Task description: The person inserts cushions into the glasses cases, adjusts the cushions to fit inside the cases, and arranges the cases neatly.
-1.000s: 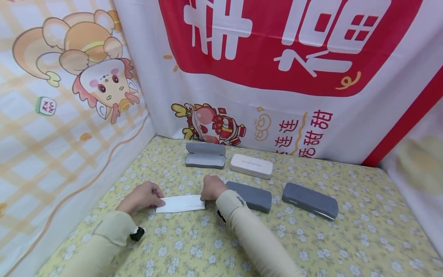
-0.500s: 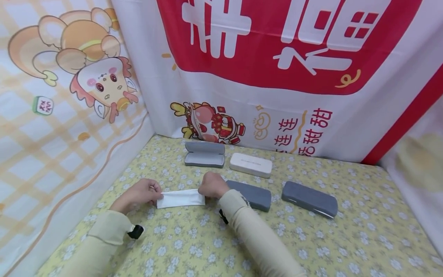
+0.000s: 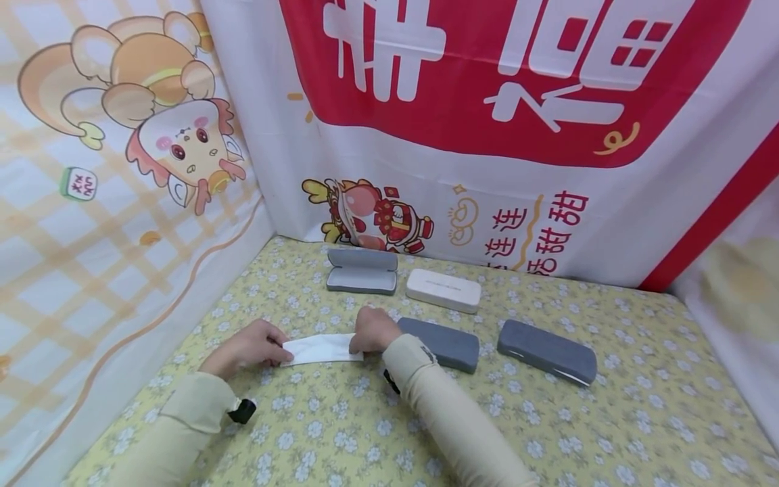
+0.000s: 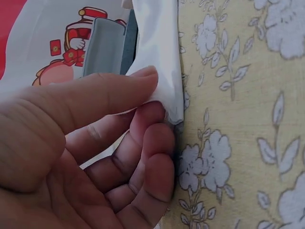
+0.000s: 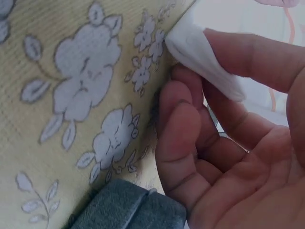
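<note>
A folded white cloth point(image 3: 322, 348) stretches as a narrow strip between both hands, low over the tablecloth. My left hand point(image 3: 252, 345) pinches its left end; in the left wrist view the thumb lies on the cloth point(image 4: 159, 43) with the index fingertip beneath, the other fingers curled. At the opposite end my right hand point(image 3: 374, 329) pinches the cloth between thumb and forefinger. The right wrist view shows the cloth's folded corner point(image 5: 193, 45) held there. Just right of that hand lies a closed grey glasses case point(image 3: 447, 345), partly hidden by the sleeve.
Behind the hands, a grey glasses case point(image 3: 362, 272) stands open beside a closed white case point(image 3: 443, 290). Another closed grey case point(image 3: 546, 352) lies farther right. The yellow floral tablecloth point(image 3: 608, 433) meets printed fabric walls point(image 3: 365, 149) at the back and left.
The cloth has shifted slightly away from the person, its left end moving a little right. Both hands keep their pinch on it. The cases stay where they were.
</note>
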### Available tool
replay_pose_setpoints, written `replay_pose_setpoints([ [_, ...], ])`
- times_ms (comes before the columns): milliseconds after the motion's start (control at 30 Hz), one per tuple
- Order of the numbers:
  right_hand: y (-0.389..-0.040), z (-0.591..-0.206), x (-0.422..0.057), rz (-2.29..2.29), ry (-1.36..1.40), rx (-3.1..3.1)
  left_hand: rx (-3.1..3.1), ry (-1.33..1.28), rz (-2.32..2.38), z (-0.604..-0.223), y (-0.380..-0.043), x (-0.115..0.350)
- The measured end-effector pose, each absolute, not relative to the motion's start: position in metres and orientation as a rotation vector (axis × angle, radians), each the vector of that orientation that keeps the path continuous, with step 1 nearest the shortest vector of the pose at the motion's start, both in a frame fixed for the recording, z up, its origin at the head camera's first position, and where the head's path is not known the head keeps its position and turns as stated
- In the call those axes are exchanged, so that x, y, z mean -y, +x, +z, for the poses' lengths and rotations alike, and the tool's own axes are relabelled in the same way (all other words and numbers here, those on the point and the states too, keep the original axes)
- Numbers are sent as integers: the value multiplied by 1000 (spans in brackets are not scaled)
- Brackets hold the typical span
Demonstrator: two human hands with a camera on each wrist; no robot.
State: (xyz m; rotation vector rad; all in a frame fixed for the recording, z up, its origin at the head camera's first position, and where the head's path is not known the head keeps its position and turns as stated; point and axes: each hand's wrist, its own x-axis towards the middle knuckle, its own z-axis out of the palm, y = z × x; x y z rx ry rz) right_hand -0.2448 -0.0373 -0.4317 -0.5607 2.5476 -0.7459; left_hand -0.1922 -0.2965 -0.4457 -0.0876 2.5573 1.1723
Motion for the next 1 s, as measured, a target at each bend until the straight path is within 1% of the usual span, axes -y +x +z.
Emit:
replay_pose_setpoints([
  [200, -250, -425, 31, -993, -416, -2460, -2443, -72, 1387, -442, -194, 308],
  [333, -253, -421, 28, -1094, -396, -2454, -2379, -113, 1487, -441, -201, 309],
  [500, -259, -416, 23, -1172, -405, -2438, -2439, -148, 1487, -439, -211, 303],
  [767, -272, -415, 17, -1328, -301, -2389, -2320, -275, 1731, -429, -233, 291],
  [1000, -286, -418, 13, -1365, -228, -2445, -2346, -252, 1768, -413, -250, 275],
])
